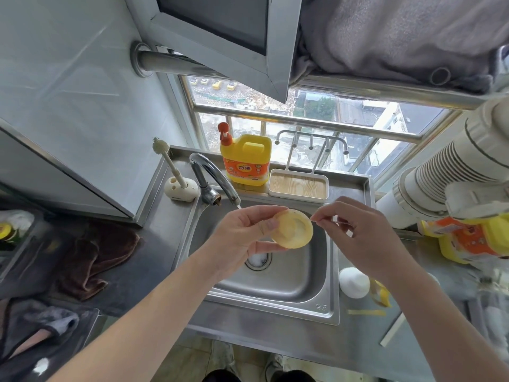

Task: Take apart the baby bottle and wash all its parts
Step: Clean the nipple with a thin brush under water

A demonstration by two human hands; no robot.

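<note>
holding the yellow ring (292, 228) above the sink (303, 288), your left hand (242, 232) grips its left edge between thumb and fingers. your right hand (358, 232) is just beside the ring's right edge, fingertips pinching a thin piece (338, 222) too small to identify

A barred window (303, 128) is set along the steel counter's (165, 244) far edge. The left wall (68, 92) is tiled grey.

view: head-worn, wide-angle; facing: forward and down; range: close above sink (297, 277); window (316, 108) ahead
</note>
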